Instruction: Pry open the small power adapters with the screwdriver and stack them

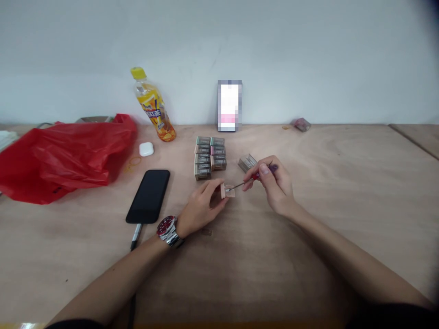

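Between the fingers and thumb of my left hand [200, 205] is a small pale pink plastic piece [227, 190] with a metal part on its face; it looks like the top of a pencil sharpener. My right hand [276, 185] grips a thin screwdriver [255, 176] with a red and purple handle, its tip touching or very close to the metal part. Just behind my right fingers lies a clear smoky plastic case [247, 162], partly covered by them. Farther back, several boxy sharpeners [203, 158] with clear smoky cases and pastel tops stand in two columns.
Left of my hands lie a black phone [148, 196] on a cable, a white earphone case [146, 149] and a red plastic bag [68, 157]. A drink bottle [156, 109] and a lit phone [229, 106] lean on the wall. A pinkish case [302, 124] lies back right.
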`<state>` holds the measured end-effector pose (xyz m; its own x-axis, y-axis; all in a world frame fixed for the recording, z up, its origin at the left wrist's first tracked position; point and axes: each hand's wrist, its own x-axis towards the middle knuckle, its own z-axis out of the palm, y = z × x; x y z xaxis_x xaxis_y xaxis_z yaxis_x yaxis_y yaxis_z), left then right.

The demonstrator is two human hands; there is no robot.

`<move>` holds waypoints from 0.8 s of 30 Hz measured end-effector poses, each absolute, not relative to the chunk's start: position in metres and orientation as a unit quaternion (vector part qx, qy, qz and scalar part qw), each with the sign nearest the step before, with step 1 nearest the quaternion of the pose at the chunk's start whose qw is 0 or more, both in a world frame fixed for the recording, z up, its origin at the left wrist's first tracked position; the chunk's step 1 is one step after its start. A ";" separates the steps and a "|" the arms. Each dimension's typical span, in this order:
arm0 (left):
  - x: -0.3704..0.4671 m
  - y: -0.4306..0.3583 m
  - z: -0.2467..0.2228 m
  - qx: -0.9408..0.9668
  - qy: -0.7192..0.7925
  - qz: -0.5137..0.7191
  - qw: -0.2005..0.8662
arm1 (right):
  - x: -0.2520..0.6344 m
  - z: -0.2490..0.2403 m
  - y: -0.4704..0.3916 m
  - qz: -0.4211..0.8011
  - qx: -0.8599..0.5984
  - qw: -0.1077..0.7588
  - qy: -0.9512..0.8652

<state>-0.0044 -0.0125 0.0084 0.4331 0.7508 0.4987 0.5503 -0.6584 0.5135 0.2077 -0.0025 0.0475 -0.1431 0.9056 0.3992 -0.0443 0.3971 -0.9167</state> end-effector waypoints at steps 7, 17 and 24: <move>-0.005 -0.013 0.008 0.837 0.388 0.360 0.136 | 0.207 0.046 -0.002 0.428 -0.344 0.564 -0.617; -0.005 -0.013 0.008 0.838 0.384 0.362 0.140 | 0.207 0.045 -0.002 0.429 -0.343 0.565 -0.616; -0.005 -0.013 0.009 0.844 0.369 0.364 0.137 | 0.207 0.046 -0.002 0.422 -0.348 0.565 -0.618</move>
